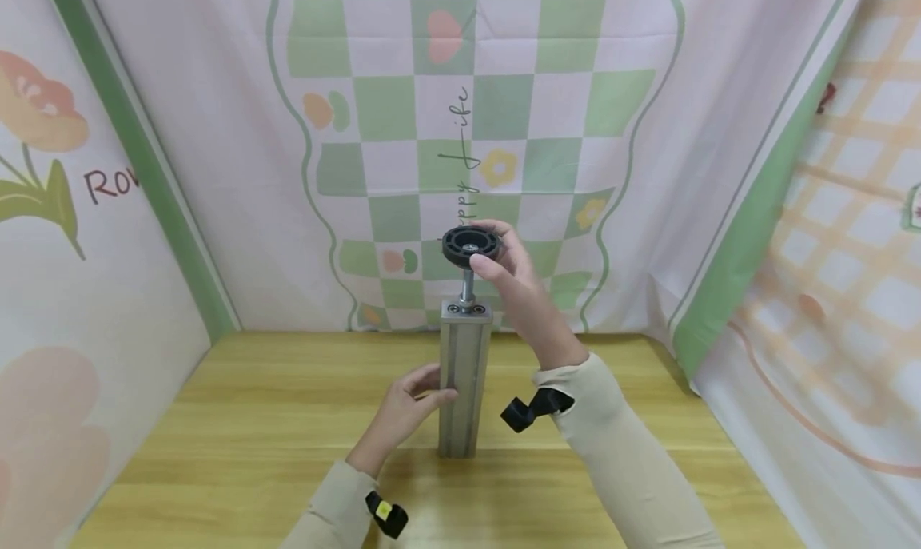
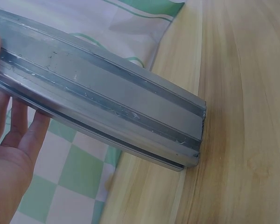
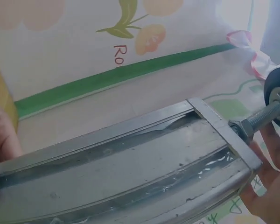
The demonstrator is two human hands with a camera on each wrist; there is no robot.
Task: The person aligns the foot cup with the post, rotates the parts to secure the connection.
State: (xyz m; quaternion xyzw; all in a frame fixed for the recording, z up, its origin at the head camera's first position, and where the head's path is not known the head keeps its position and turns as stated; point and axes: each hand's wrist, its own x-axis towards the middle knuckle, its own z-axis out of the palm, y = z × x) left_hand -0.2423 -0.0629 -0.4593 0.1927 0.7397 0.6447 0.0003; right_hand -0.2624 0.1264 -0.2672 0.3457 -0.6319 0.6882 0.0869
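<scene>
An aluminium extrusion profile (image 1: pixel 464 381) stands upright on the wooden table, its lower end on the tabletop in the left wrist view. My left hand (image 1: pixel 404 403) grips its middle from the left, thumb across the near face and fingers behind. An end plate (image 1: pixel 468 317) with two screws caps the top. From the plate rises the threaded stud (image 1: pixel 468 284) of a levelling foot, with a hex nut (image 3: pixel 243 129) close to the plate. Its round black base (image 1: pixel 456 255) faces upward. My right hand (image 1: pixel 524 289) pinches the base's rim from the right, thumb in front and fingers behind.
The wooden tabletop (image 1: pixel 288 405) spreads around the profile. Behind it hangs a checked green and white cloth (image 1: pixel 384 165); patterned cloths also close off the left and right sides. A black wrist mount (image 1: pixel 536 409) sticks out near the profile's right side.
</scene>
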